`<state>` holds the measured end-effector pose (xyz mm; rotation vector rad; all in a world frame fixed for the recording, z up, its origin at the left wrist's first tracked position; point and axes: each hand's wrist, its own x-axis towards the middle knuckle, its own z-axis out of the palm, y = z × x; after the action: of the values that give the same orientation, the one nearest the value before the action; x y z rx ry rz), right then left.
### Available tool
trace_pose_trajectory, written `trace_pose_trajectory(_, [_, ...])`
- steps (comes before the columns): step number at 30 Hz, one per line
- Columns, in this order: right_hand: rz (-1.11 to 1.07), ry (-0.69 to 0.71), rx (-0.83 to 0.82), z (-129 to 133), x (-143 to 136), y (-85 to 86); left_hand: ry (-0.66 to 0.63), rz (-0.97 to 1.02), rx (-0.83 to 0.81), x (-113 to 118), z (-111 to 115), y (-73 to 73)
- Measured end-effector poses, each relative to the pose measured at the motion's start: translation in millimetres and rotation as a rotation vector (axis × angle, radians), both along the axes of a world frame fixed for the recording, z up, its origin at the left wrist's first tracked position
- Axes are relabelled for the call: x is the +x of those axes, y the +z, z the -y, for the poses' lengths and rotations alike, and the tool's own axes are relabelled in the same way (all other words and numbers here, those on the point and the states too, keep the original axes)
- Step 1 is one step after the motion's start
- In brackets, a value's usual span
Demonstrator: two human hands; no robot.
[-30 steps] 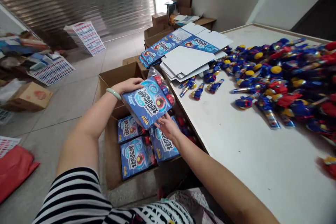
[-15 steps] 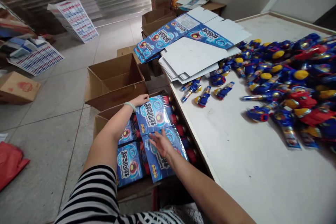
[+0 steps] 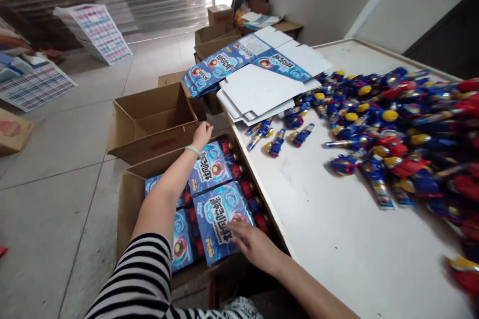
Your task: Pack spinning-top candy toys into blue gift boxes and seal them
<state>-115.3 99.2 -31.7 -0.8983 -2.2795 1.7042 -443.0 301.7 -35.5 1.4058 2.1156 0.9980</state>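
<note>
Big white table (image 3: 337, 239) takes up everything to the right of both hands, w/ a huge pile of blue/red/yellow toys (image 3: 404, 129) spread on it well away from the right hand. Past the left hand, further along the table edge, there's a stack of flat unfolded boxes (image 3: 262, 84), white & blue. An empty cardboard box (image 3: 149, 124) sits on the floor just left of the left hand. Below both hands is the open carton (image 3: 129, 199) w/ blue toy packs in it. Left hand (image 3: 202, 134) is flat, fingers loose, resting at the far edge of the upper pack (image 3: 209, 169); not gripping afaict. Right hand (image 3: 254, 246) is spread open, fingertips on the near pack (image 3: 217, 219), which lies flat in the carton.
</note>
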Motion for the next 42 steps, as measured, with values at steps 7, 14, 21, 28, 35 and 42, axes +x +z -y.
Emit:
trace_pose_trajectory(7, [-0.038,-0.532,0.133,-18.0,108.5,35.2,-0.392,-0.109,0.114,145.2,-110.7,97.1])
trace_pose_trajectory(14, [-0.128,-0.834,-0.097,-31.9,139.7,21.2,-0.385,-0.740,-0.114,202.3,-123.7,114.8])
trace_pose_trajectory(21, [-0.116,-0.703,-0.184,-6.2,150.3,18.1,-0.240,-0.870,0.012,175.3,-98.6,198.6])
trace_pose_trajectory(28, [-0.178,-0.810,0.318,-24.9,196.1,124.4,0.107,-0.984,0.348,137.5,27.7,389.1])
trace_pose_trajectory(35, [-0.279,-0.722,0.741,-46.0,197.4,233.2,0.174,-0.795,0.669,98.0,167.4,497.8])
trace_pose_trajectory(42, [-0.355,-1.046,1.287,-82.2,231.7,324.8,0.063,-0.581,0.917,89.2,236.1,516.1])
